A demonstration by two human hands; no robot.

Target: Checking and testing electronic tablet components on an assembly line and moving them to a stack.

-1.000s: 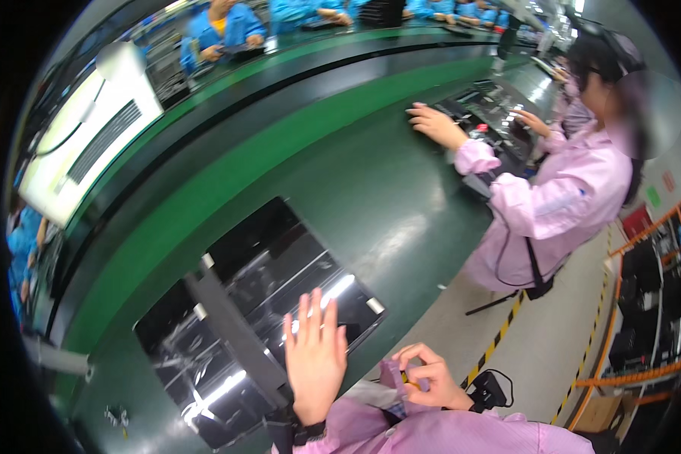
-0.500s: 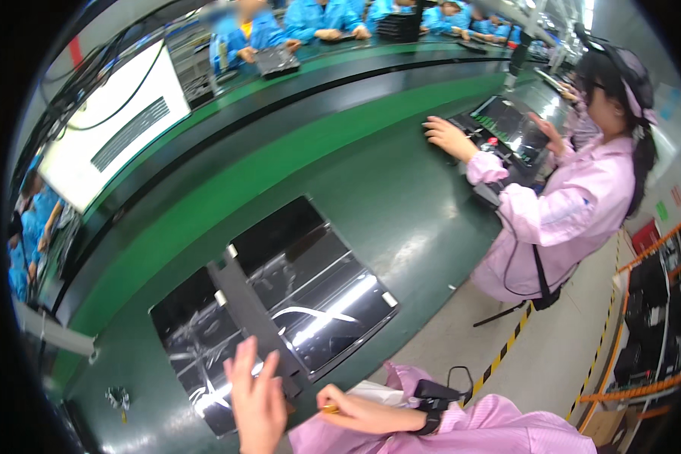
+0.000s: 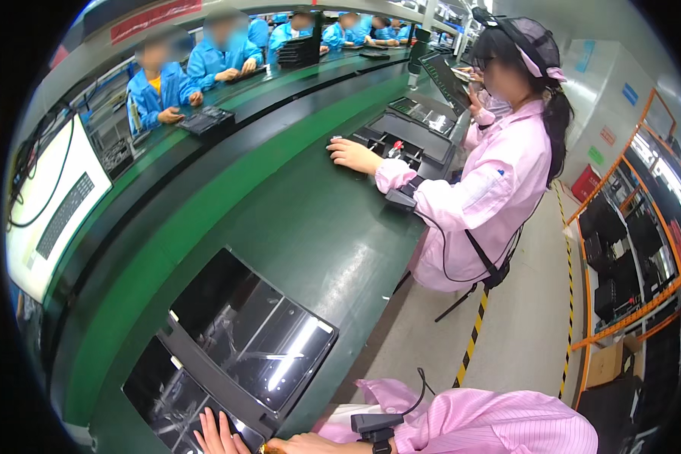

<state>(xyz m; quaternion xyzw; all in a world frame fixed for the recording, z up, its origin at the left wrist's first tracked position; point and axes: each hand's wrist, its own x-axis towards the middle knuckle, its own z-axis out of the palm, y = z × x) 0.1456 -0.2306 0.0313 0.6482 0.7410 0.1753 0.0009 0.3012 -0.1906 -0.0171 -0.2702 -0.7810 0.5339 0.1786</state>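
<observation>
Two dark glossy panels lie side by side on the green bench, a larger right panel [image 3: 253, 325] and a left panel [image 3: 166, 397], with a black strip [image 3: 219, 386] between them. Clear film with bright reflections covers their surfaces. My left hand [image 3: 218, 435], fingers spread, is over the near end of the left panel; whether it touches is unclear. At the bottom edge, my right hand [image 3: 303, 444] has its fingers closed, with a small yellow thing [image 3: 263, 448] at the fingertips. The picture's edge cuts off part of both hands.
To the right, a co-worker in pink [image 3: 484, 174] rests one hand [image 3: 356, 155] on a black fixture [image 3: 412, 144] and raises a panel [image 3: 445, 83]. A bright screen [image 3: 57, 212] stands left. People in blue work across the bench. An orange-framed rack [image 3: 620, 257] stands right.
The view has swung right, so the panels sit lower and farther left. My left hand has come down nearer the left panel. The co-worker's panel is now lifted and tilted off the fixture.
</observation>
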